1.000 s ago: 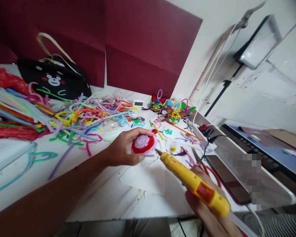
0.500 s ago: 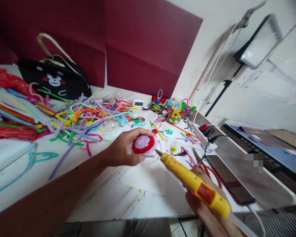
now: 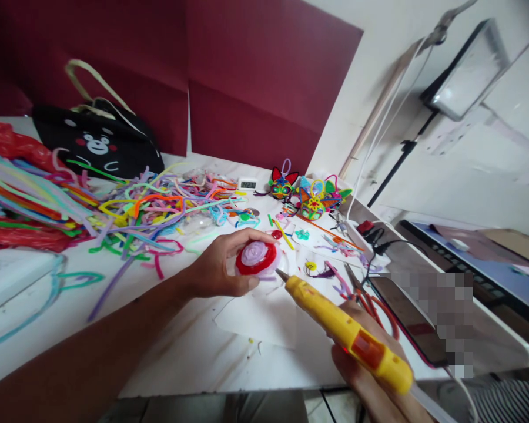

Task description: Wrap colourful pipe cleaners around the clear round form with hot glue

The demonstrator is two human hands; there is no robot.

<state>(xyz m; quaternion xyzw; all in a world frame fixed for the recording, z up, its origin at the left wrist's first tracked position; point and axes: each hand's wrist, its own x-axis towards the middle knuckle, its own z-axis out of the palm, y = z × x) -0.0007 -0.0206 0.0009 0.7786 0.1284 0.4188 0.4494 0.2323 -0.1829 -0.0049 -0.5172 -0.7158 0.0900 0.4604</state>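
Note:
My left hand (image 3: 224, 271) is closed around the side of a clear round ball (image 3: 264, 262), thumb below and fingers above. A lilac coil of pipe cleaner ringed in red covers the ball's near face, and more lilac lies along its right side. My right hand (image 3: 365, 376) grips a yellow hot glue gun (image 3: 326, 314), which slants up and left. Its metal tip is at the ball's lower right edge; whether it touches, I cannot tell. Under the ball lies white paper (image 3: 260, 323). Scissors with orange handles (image 3: 376, 308) rest just beyond my right hand.
Loose pipe cleaners (image 3: 145, 211) are heaped at the left, by a black bag (image 3: 97, 144). Finished-looking cat-eared ornaments (image 3: 312, 202) stand at the back near a small digital clock (image 3: 247, 184). A phone (image 3: 408, 323) and a grey tray (image 3: 489, 335) lie at the right.
The glue gun's tip has shifted very slightly left and down along the ball's edge. My left hand and the ball have stayed put.

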